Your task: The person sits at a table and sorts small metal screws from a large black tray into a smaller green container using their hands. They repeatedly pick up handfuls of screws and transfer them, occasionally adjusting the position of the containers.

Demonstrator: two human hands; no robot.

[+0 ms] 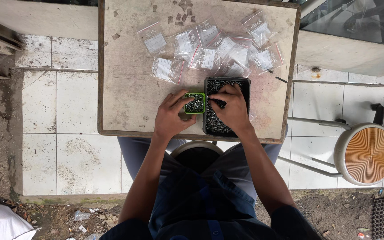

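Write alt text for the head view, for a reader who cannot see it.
Seen from above, a seated person's right hand reaches into a black tray of small dark screws while the left hand steadies a small green cup of screws beside it. Both sit on a worn square table, with small clear plastic bags spread at its far side.

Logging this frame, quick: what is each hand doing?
Left hand: holding the green cup.
Right hand: pinching screws in the black tray.
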